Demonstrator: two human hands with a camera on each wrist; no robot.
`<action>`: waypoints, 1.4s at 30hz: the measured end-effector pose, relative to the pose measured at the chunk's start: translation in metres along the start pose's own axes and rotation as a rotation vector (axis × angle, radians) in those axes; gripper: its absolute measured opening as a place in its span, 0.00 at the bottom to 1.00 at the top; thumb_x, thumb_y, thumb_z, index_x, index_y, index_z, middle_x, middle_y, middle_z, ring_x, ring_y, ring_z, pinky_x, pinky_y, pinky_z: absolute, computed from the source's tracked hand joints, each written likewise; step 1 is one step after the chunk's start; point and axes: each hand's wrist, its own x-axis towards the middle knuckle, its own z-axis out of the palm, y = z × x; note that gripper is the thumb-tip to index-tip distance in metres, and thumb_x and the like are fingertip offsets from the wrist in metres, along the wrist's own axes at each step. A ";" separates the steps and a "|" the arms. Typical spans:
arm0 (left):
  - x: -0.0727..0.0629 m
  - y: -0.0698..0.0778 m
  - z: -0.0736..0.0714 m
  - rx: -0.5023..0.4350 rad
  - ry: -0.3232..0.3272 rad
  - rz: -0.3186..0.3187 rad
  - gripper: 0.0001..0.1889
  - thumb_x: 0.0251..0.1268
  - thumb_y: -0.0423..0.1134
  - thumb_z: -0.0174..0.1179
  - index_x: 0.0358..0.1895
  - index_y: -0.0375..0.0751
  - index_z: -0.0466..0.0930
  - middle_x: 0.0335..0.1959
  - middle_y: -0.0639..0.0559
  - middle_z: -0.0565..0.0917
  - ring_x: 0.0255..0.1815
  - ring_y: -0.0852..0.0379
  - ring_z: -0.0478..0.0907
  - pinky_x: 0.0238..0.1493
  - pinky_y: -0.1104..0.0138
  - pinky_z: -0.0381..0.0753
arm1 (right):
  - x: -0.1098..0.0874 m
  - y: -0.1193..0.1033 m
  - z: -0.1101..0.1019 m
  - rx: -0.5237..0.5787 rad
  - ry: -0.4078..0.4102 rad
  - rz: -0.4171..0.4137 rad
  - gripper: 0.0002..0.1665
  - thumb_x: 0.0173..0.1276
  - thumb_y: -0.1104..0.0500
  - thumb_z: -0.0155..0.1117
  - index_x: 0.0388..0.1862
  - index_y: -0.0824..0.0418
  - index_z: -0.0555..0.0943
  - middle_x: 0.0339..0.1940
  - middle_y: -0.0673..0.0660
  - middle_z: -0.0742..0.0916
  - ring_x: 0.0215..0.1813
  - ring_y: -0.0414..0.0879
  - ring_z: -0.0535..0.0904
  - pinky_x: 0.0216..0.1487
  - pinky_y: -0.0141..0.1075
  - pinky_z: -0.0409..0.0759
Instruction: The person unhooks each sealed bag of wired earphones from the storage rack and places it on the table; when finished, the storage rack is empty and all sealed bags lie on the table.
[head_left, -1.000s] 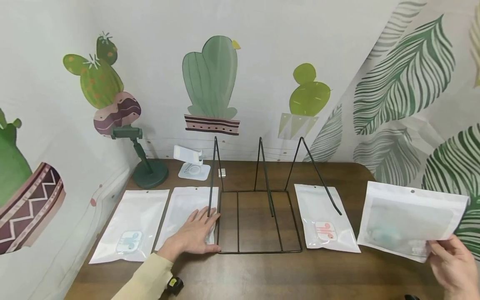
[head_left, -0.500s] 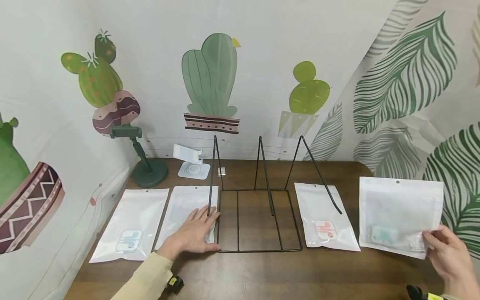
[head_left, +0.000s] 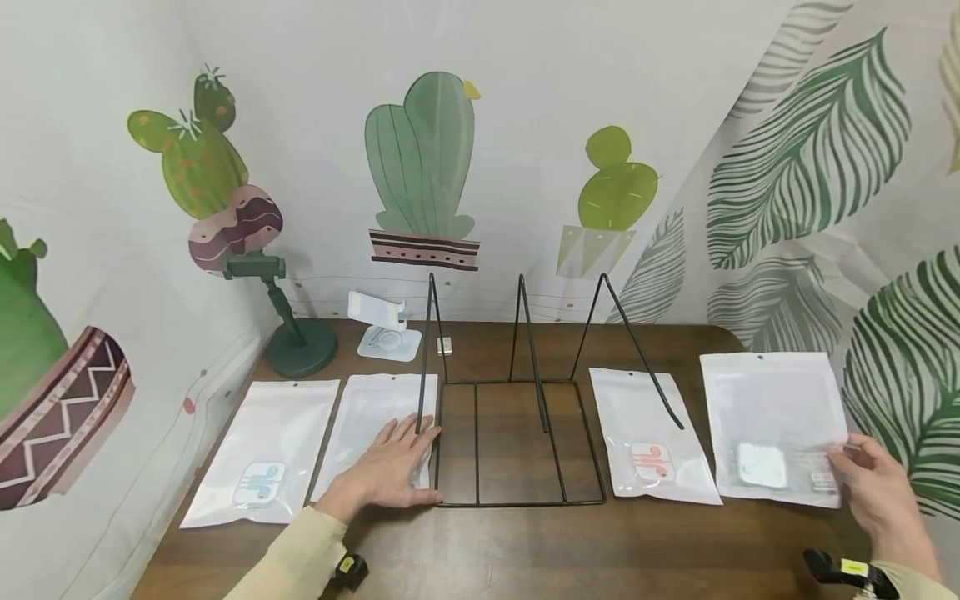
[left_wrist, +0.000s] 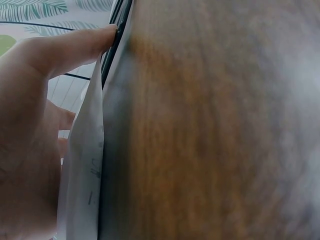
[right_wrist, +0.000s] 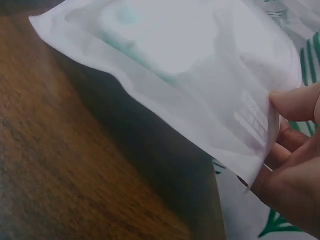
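Observation:
My right hand (head_left: 881, 492) pinches the right edge of a white zip pouch (head_left: 768, 400) at the table's right end. In the right wrist view the thumb lies on top of the pouch (right_wrist: 200, 105), with fingers beneath, and its near edge is lifted off the wood. A pale square case (head_left: 762, 464) shows inside it. My left hand (head_left: 382, 471) rests spread over another white pouch (head_left: 375, 396), its fingertips and thumb at the left side of a black wire rack (head_left: 517, 504). The left wrist view shows the thumb touching the dark wire.
Two more white pouches lie flat: one (head_left: 300, 417) at far left with blue earphones, one (head_left: 626, 408) right of the rack with pink earphones. A green stand (head_left: 300, 346), a white phone holder (head_left: 388, 343) and a small white block (head_left: 445, 346) stand at the back.
The right hand has brought its pouch leftward and down, turning it from tilted to nearly flat on the table beside the pink-earphone pouch. The left hand has stayed put.

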 end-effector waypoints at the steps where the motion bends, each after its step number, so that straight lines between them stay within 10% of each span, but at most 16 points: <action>1: 0.000 0.000 0.000 0.000 0.002 0.003 0.56 0.50 0.76 0.56 0.76 0.44 0.54 0.78 0.44 0.55 0.79 0.42 0.48 0.76 0.44 0.46 | 0.001 0.000 0.000 -0.058 0.002 0.004 0.17 0.74 0.62 0.55 0.44 0.34 0.72 0.32 0.33 0.74 0.33 0.29 0.71 0.27 0.28 0.75; 5: 0.002 0.000 0.001 0.012 0.009 0.012 0.56 0.50 0.76 0.57 0.76 0.43 0.55 0.78 0.43 0.56 0.79 0.42 0.49 0.76 0.44 0.48 | 0.008 0.000 0.001 -0.263 0.011 0.016 0.12 0.74 0.59 0.52 0.51 0.42 0.73 0.30 0.36 0.74 0.30 0.31 0.72 0.26 0.32 0.77; 10: 0.003 0.000 0.000 0.026 0.020 0.024 0.55 0.50 0.76 0.57 0.76 0.42 0.55 0.78 0.43 0.57 0.78 0.42 0.50 0.75 0.44 0.49 | 0.017 -0.004 0.004 -0.432 -0.017 0.052 0.32 0.73 0.60 0.51 0.69 0.74 0.59 0.45 0.67 0.75 0.30 0.37 0.73 0.25 0.34 0.77; 19: 0.007 0.003 -0.002 0.025 -0.006 0.006 0.56 0.49 0.76 0.57 0.75 0.42 0.56 0.77 0.43 0.58 0.78 0.42 0.51 0.75 0.44 0.50 | 0.030 -0.008 0.010 -0.797 -0.002 -0.029 0.28 0.69 0.58 0.52 0.59 0.78 0.67 0.50 0.82 0.75 0.50 0.74 0.71 0.45 0.59 0.70; 32: 0.013 0.003 -0.005 0.028 -0.001 0.021 0.56 0.47 0.76 0.59 0.74 0.42 0.59 0.75 0.41 0.61 0.76 0.40 0.54 0.74 0.43 0.54 | 0.033 0.000 0.018 -0.905 0.029 -0.150 0.22 0.58 0.61 0.56 0.45 0.79 0.76 0.38 0.77 0.82 0.38 0.69 0.77 0.31 0.49 0.73; 38: 0.013 0.000 -0.004 0.031 -0.008 0.023 0.56 0.45 0.77 0.59 0.74 0.42 0.59 0.75 0.40 0.62 0.77 0.39 0.53 0.75 0.44 0.51 | 0.032 0.000 0.024 -0.914 0.010 -0.032 0.26 0.60 0.60 0.56 0.52 0.78 0.73 0.51 0.81 0.76 0.47 0.74 0.73 0.40 0.57 0.75; 42: 0.011 -0.002 -0.003 0.014 0.014 0.046 0.56 0.44 0.77 0.60 0.72 0.40 0.62 0.73 0.38 0.64 0.76 0.38 0.54 0.76 0.44 0.49 | 0.028 -0.009 0.032 -0.902 0.076 -0.117 0.26 0.60 0.61 0.53 0.53 0.78 0.71 0.50 0.81 0.76 0.48 0.77 0.71 0.42 0.61 0.73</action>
